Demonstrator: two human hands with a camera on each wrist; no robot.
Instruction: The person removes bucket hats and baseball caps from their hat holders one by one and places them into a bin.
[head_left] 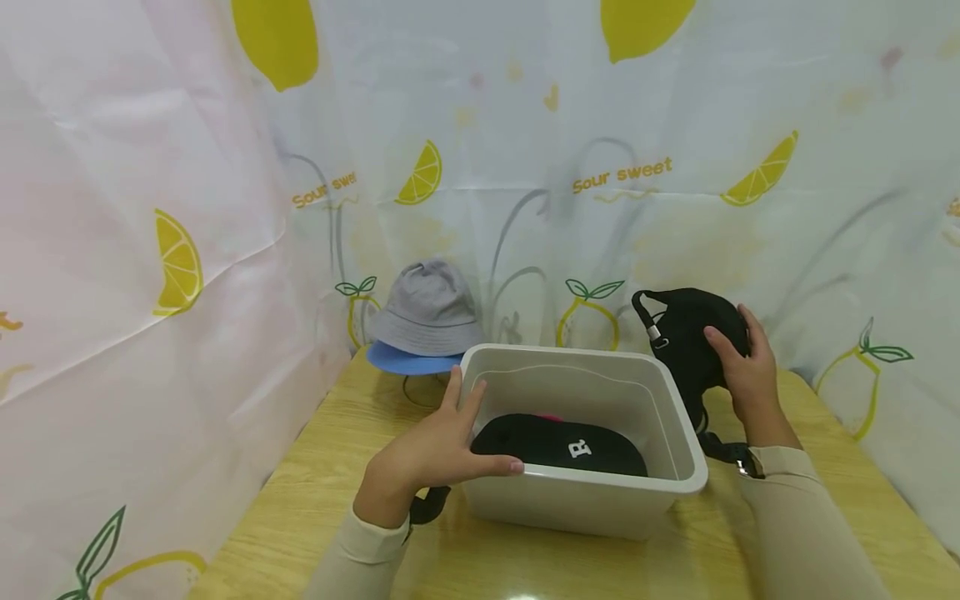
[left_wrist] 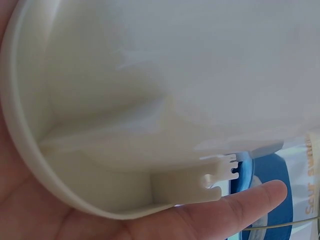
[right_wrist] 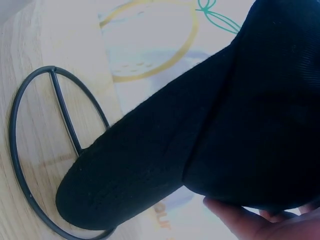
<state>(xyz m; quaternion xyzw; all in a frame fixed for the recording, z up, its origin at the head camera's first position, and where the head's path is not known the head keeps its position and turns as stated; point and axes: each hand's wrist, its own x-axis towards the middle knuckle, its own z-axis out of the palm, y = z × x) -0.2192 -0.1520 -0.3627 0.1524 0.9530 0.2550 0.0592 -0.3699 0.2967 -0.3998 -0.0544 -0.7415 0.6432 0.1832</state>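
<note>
A light grey plastic bin point(head_left: 570, 508) stands on the table, with a black cap point(head_left: 517, 442) bearing a white letter inside it. My left hand point(head_left: 420, 454) rests on the bin's front left corner, thumb along the front rim and fingers spread by the left side. In the left wrist view, one straight finger point(left_wrist: 235, 210) reaches past the bin's rim. To the right of the bin, my right hand point(head_left: 753, 379) grips another black cap point(head_left: 686, 333) by its crown. That cap has a strap with a metal buckle point(head_left: 656, 333); its brim point(right_wrist: 125, 175) shows in the right wrist view.
A grey bucket hat point(head_left: 429, 308) sits over a blue hat point(head_left: 408, 360) on a wire stand at the back left. A dark wire stand's ring base point(right_wrist: 15, 150) is behind the held cap. Lemon-print cloth point(head_left: 480, 108) surrounds the wooden table point(head_left: 330, 467).
</note>
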